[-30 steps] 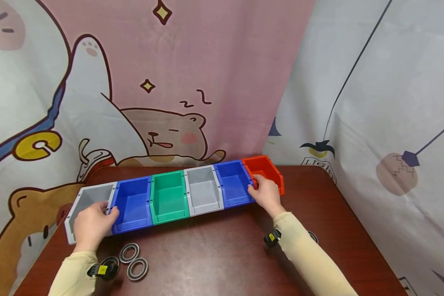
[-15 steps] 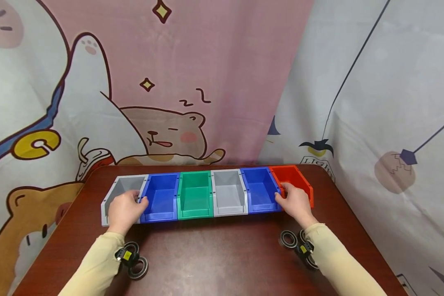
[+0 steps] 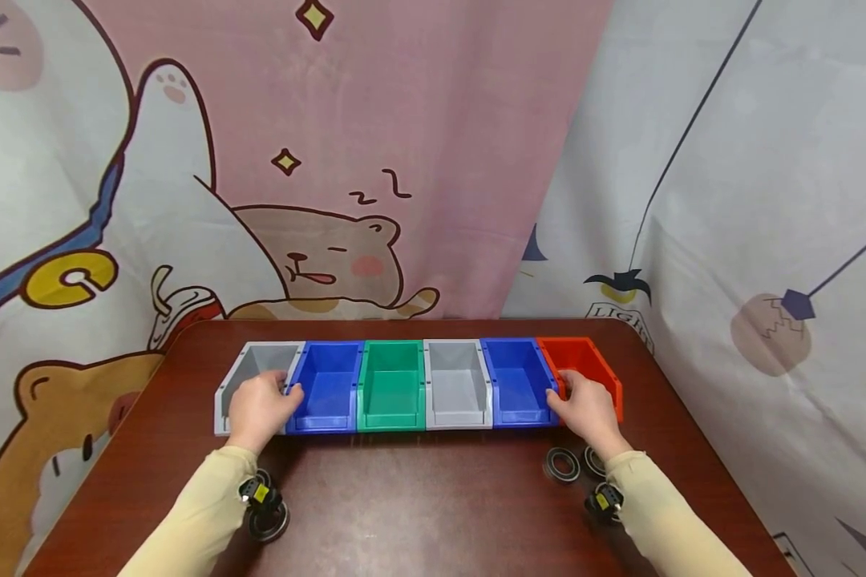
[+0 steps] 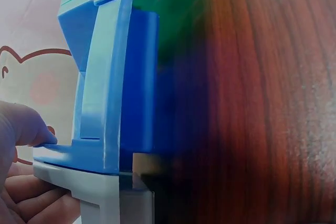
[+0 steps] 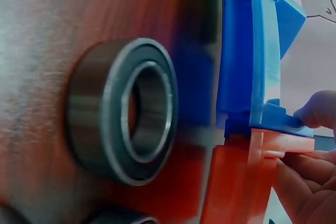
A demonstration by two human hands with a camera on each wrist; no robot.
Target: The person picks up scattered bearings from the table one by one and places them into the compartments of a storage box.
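Bin row (image 3: 425, 401), smooth rect. plastic, pinched by L grip (image 3: 258, 407), R grip (image 3: 588, 410)

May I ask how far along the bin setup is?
Looks done: the six bins form one row, roughly parallel to the back edge of the table. In hand: the left grip pinches where gray meets blue, the right grip where blue meets red. Likely remaining: letting go, and perhaps filling, since bearings lie on the table and none shows in the bins.
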